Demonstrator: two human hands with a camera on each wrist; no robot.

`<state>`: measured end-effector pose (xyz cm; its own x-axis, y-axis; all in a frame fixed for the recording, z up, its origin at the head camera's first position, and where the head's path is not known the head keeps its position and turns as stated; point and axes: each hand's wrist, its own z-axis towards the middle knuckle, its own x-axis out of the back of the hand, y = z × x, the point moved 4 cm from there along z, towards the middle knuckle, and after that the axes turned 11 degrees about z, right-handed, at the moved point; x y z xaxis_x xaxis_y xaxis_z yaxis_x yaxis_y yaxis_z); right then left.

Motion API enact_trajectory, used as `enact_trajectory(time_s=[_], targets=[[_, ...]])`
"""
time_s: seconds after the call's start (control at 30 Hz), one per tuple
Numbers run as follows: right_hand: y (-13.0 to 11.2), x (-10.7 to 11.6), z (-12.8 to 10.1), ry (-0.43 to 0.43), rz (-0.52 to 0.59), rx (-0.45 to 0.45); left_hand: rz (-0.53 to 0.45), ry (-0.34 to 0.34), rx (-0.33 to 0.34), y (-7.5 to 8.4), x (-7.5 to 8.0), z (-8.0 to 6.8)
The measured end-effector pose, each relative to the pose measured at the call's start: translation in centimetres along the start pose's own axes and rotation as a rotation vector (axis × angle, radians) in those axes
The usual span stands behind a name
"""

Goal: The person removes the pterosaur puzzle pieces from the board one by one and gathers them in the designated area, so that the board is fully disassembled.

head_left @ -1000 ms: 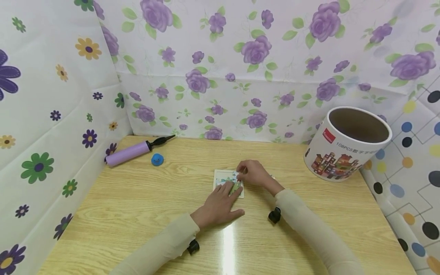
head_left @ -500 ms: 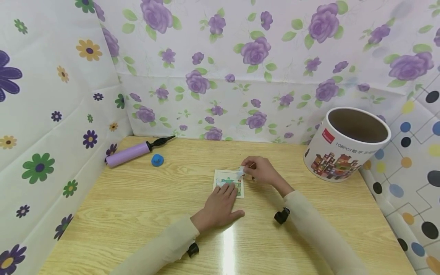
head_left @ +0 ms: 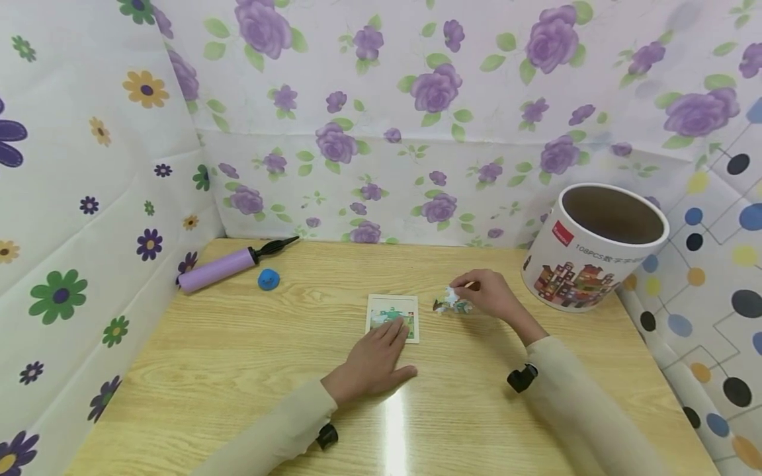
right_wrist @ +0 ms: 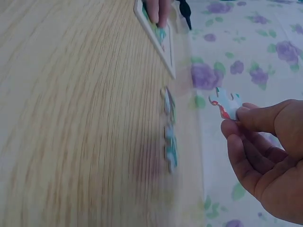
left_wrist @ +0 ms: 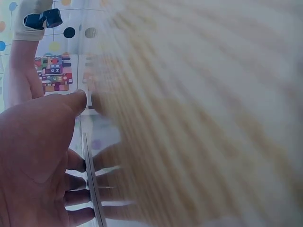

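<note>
Two hands at work on the wooden table point(head_left: 238, 370). Left hand point(head_left: 372, 360) flat and relaxed, fingers straight, pressing on the near part of the small puzzle tray point(head_left: 393, 305), which lies just in front of it at the middle of the table. Right hand point(head_left: 491, 295) off to the right of that tray, apart from it, thumb and forefinger pinched on one puzzle piece point(right_wrist: 226, 104), held clear of the wood. Below that hand, a few loose pieces point(head_left: 449, 306) in a short row on the table; exact count not readable, perhaps three. So: tray to the left of the held piece, nearer to the left hand; tray almost square, slightly longer away from the body.

One tray, one held piece. One round cardboard tub point(head_left: 592, 248), open on top, at the far right. One purple hand pump point(head_left: 223, 266) and one small blue thing point(head_left: 268, 279) at the far left, well apart from both hands.
</note>
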<state>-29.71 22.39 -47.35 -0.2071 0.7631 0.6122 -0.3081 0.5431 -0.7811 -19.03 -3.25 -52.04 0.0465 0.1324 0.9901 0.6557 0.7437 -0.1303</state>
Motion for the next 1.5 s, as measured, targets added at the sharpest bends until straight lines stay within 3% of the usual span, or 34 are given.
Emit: enact_trajectory(time_s=[0.2,0.5,0.87,1.07,1.3,1.5], targets=[[2.2,2.0,-1.0,0.029,-0.001,-0.036,0.022,0.042,-0.004,0.1,0.0,0.0],[4.8,3.5,-2.1,0.035,-0.037,-0.135,0.022,0.051,-0.037,0.1,0.1,-0.4],[7.0,2.7,-2.2,0.004,-0.099,-0.157,-0.050,-0.015,-0.019,-0.1,-0.3,-1.1],[7.4,2.2,-2.1,0.002,-0.085,-0.189,-0.037,0.001,-0.022,0.0,-0.1,-1.2],[7.5,2.1,-2.1,0.011,-0.084,-0.165,-0.002,0.030,-0.031,0.2,0.3,-1.3],[7.6,2.2,-2.1,0.012,-0.072,-0.173,-0.015,0.021,-0.020,0.3,0.5,-1.4]])
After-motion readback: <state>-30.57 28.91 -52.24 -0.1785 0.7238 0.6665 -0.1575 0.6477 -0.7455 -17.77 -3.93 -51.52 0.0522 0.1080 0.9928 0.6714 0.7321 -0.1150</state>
